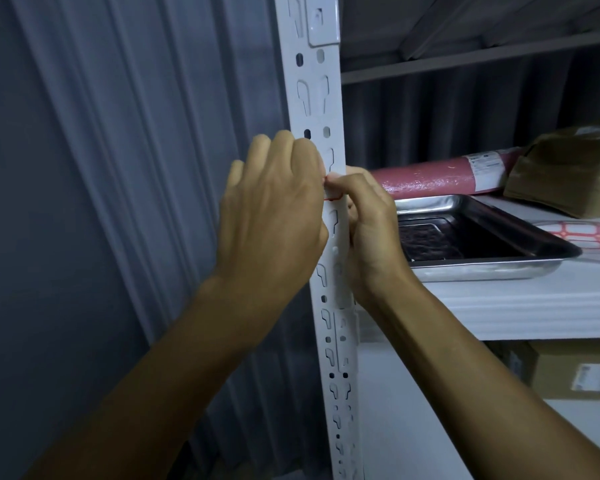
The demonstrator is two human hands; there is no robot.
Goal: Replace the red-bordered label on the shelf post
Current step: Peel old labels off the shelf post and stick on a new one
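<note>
Both hands meet at the post (329, 237): the right hand (368, 230) pinches the label (332, 195), while the left hand (274, 209) curls beside it, grip hidden. The label looks thin, light and tearable, best peeled from a lifted corner.

steel tray (492, 268), pink roll (440, 180), cardboard box (575, 372)

Red-bordered label (333, 195): white, thin red edge, on the front face of the white slotted shelf post (329, 98), mid-height. Mostly hidden by fingers; only its lower strip shows. Post upright, perforated with keyhole slots.
</note>
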